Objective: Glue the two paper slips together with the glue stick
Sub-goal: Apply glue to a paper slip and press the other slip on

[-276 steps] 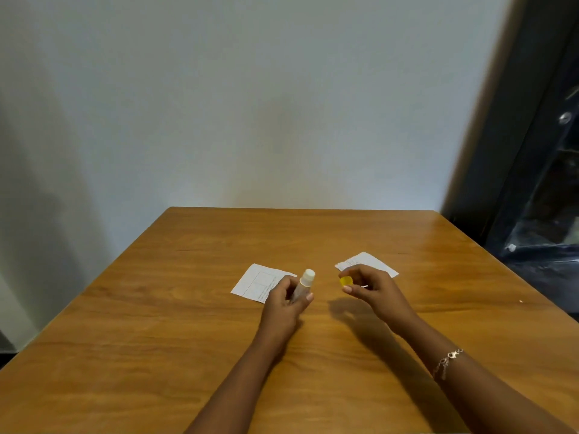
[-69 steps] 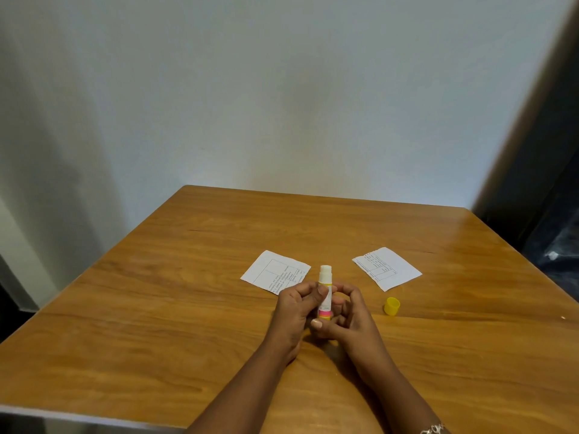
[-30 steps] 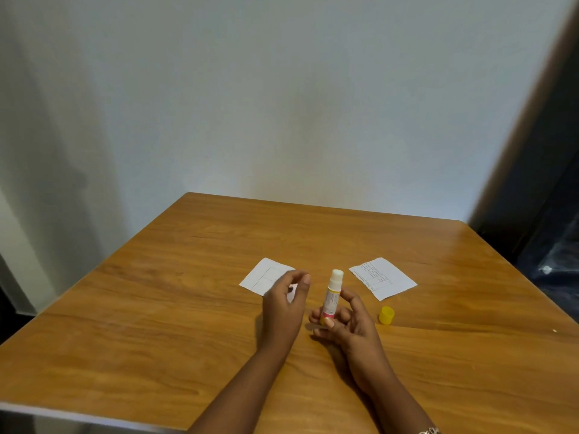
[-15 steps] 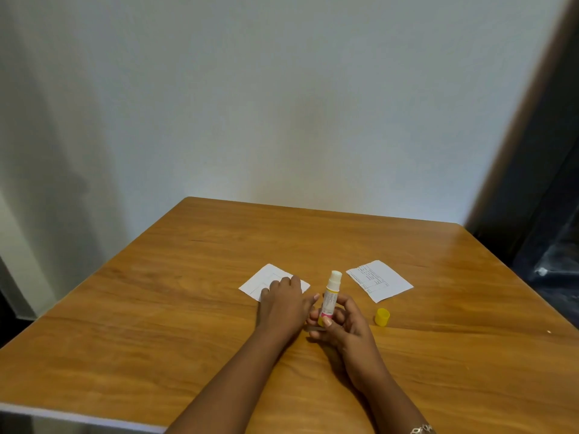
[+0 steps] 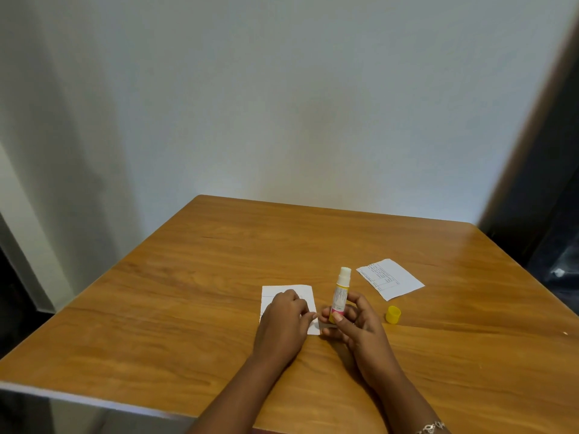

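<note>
My left hand (image 5: 283, 321) pressed the near white paper slip (image 5: 305, 292) onto the wooden table (image 5: 219, 261) with relaxed fingers, my right hand (image 5: 354, 324) gripped the uncapped white-and-yellow glue stick (image 5: 341, 292) upright beside it, second printed slip (image 5: 391, 278) farther right; gluing looked about to start, next: tip stick onto paper.

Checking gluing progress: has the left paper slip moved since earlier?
Yes. The left slip slid nearer the person, now level with the yellow cap, under the left hand.
</note>
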The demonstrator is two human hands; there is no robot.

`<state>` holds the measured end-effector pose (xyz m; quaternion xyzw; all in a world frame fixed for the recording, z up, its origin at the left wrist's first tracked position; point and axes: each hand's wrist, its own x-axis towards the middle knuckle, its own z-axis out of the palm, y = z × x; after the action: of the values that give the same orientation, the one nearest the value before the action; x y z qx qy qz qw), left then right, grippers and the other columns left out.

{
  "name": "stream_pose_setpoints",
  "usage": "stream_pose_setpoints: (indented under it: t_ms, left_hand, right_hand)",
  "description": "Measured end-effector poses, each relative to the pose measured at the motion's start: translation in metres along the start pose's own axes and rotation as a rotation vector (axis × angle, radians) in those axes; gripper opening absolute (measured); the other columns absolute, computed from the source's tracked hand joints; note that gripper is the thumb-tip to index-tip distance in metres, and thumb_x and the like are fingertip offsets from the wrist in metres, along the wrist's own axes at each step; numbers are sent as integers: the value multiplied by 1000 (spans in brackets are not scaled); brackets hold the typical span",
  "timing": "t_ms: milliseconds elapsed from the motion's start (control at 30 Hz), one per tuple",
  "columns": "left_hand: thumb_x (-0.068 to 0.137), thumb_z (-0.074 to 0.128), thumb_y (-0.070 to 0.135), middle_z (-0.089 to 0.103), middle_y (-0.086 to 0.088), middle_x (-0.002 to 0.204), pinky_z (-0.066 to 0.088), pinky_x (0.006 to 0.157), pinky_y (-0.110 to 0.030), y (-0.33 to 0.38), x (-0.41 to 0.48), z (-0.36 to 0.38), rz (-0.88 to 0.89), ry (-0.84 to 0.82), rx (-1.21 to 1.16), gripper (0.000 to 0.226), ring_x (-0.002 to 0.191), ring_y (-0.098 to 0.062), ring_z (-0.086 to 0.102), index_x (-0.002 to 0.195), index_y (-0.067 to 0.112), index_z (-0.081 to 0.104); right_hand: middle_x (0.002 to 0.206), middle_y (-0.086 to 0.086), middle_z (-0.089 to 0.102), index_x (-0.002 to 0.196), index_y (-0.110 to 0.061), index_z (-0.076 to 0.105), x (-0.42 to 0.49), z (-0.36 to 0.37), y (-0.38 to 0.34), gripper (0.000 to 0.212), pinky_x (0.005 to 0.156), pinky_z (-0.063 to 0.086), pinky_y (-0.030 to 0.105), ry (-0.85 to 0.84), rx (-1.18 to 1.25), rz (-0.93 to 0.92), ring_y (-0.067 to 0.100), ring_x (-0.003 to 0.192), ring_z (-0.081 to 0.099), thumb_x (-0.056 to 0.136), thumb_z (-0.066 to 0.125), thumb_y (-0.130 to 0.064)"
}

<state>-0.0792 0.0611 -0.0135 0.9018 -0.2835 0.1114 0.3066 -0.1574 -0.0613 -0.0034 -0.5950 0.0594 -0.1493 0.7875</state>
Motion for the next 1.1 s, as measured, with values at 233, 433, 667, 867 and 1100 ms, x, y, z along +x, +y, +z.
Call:
stream_pose_setpoints:
  t_ms: [233, 433, 667, 867, 1100]
  left_hand:
    - [88, 51, 33, 58, 1, 107, 38, 91, -31, -1, -12, 2, 4, 104, 135, 20, 106, -19, 48, 100, 18, 55]
    - [91, 43, 40, 55, 2, 117, 34, 93, -31, -3, -13, 4, -16, 33, 214, 30, 110, -17, 46, 113, 22, 53]
    - [91, 48, 35, 59, 0, 111, 37, 90, -32, 0, -14, 1, -2, 49, 145, 24, 106, -18, 50, 104, 19, 60]
    - [90, 50, 35, 62, -3, 110, 42, 90, -34, 2, -16, -1, 15, 42, 175, 27, 104, -21, 54, 106, 17, 61]
    - [94, 38, 42, 52, -4, 127, 33, 97, -34, 2, -13, -2, -21, -60, 263, 37, 116, -20, 45, 120, 20, 51]
  right_hand:
    - [86, 15, 64, 112, -6, 49, -1, -1, 1, 28, 61, 56, 26, 1, 30, 0, 19, 79, 65, 86, 49, 6]
    - [72, 5, 64, 112, -10, 53, 4, -3, 0, 25, 55, 54, 24, 1, 71, 14, 15, 70, 63, 90, 47, -2]
    - [62, -1, 63, 100, -20, 61, 39, 12, -24, 26, 54, 54, 23, 65, 175, -66, 15, 60, 61, 89, 45, -3]
    - [71, 8, 59, 86, -12, 59, 82, 35, -35, 7, 52, 55, 23, 62, 180, -50, 12, 55, 63, 88, 53, -8]
    - [65, 5, 69, 90, -14, 63, 101, 47, -15, 9, 51, 56, 26, 77, 290, 145, 19, 67, 71, 85, 59, -20]
